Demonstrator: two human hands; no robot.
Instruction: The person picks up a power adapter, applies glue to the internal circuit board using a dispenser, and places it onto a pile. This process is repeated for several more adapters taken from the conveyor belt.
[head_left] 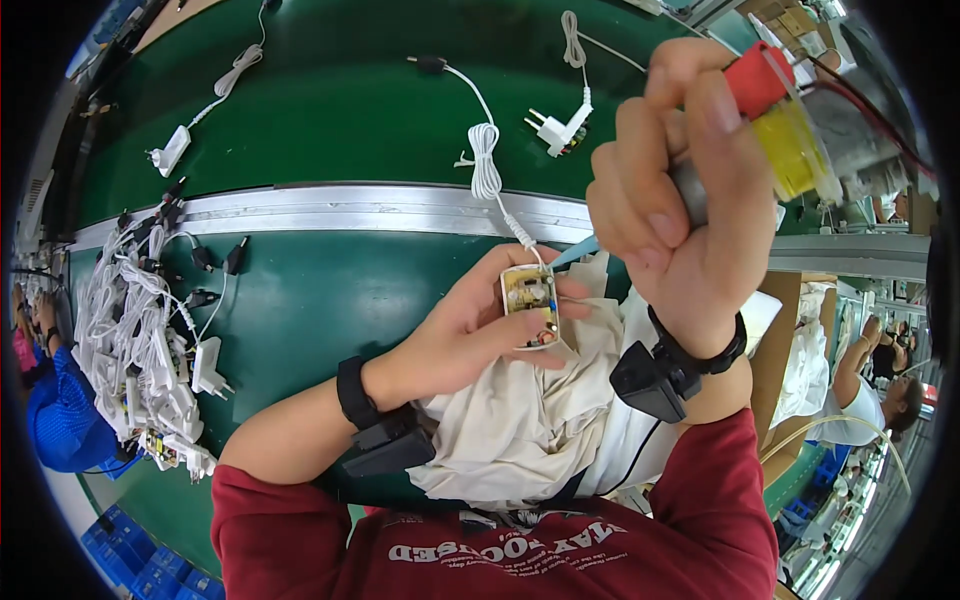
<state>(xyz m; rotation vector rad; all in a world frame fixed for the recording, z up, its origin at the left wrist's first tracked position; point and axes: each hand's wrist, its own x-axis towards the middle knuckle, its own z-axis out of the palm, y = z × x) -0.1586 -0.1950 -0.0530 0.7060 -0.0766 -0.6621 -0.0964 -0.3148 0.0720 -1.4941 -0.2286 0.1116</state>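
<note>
From my remote seat I see the left hand (470, 330) cupped around an open white charger case (530, 305), thumb and fingers closed on its sides so the little circuit board inside faces up. The case sits just below the middle of the view, over a crumpled pale cloth (520, 420) that lies in the lap. Its white cord (487, 165) runs up toward twelve o'clock, bundled in a coil where it crosses the metal rail (350, 208) of the green conveyor belt (330, 100).

The right hand (680, 200) is raised at about two o'clock from the case, fingers wrapped tight round a powered hand tool (790, 130) with a red and yellow body; its thin tip points down toward the case, though I cannot tell whether it touches.

At nine o'clock a heap of white chargers and cords (140, 340) lies on the belt. Another white plug (556, 128) rests at twelve o'clock, and one more charger (172, 150) at ten o'clock.
</note>
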